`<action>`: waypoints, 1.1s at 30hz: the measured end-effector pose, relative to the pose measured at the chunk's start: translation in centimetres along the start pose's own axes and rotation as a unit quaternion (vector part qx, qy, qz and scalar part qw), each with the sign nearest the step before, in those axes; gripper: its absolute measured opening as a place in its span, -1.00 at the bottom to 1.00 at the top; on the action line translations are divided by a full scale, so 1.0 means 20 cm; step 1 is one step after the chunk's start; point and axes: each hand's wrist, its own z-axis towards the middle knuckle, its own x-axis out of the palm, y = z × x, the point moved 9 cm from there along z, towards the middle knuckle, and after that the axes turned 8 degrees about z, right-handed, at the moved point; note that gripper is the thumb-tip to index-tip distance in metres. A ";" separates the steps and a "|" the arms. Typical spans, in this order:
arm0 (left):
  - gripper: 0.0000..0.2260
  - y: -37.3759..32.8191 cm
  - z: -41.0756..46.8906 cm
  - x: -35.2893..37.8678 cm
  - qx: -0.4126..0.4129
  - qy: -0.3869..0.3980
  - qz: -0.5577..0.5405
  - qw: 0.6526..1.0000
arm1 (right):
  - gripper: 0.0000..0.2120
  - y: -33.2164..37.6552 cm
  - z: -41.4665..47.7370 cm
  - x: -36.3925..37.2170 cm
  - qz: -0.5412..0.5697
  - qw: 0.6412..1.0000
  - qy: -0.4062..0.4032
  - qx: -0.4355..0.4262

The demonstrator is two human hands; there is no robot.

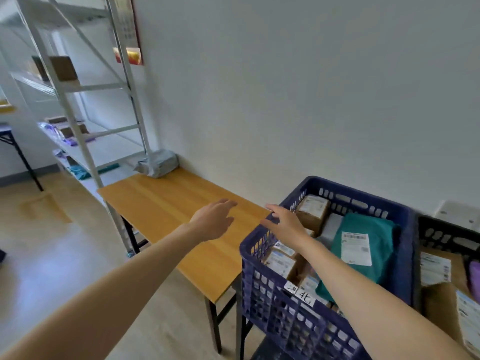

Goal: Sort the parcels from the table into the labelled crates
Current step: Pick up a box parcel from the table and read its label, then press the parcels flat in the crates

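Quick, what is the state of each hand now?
Left hand: open, holds nothing, over the table.
Right hand: open, holds nothing, over the blue crate rim.

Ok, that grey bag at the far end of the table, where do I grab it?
Probably over its bulging top, coming from the front. The grey bag lies crumpled in the far corner of the table, wall behind it and shelf post beside it, so only front and top look free.
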 end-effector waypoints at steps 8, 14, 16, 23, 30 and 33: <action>-0.58 0.86 0.04 -0.07 -0.043 -0.001 -0.001 0.999 | -0.46 0.35 0.49 0.53 0.024 1.000 -0.004 0.002; -0.57 1.40 0.06 -0.04 -0.082 0.003 -0.005 0.997 | -0.49 0.47 0.80 0.91 0.042 0.999 0.004 0.004; -0.57 1.54 0.08 -0.02 -0.092 0.006 -0.012 0.996 | -0.49 0.50 0.90 1.01 0.045 0.999 0.013 0.005; -0.57 1.92 0.29 0.06 -0.116 0.004 -0.029 0.993 | -0.50 0.57 1.34 1.28 0.037 0.999 0.032 -0.006; -0.57 2.41 0.69 0.11 -0.135 0.018 -0.011 0.991 | -0.51 0.56 1.93 1.51 0.055 0.998 0.043 -0.001; -0.56 2.63 0.89 0.11 -0.149 0.027 0.000 0.989 | -0.52 0.54 2.21 1.60 0.064 0.997 0.046 0.009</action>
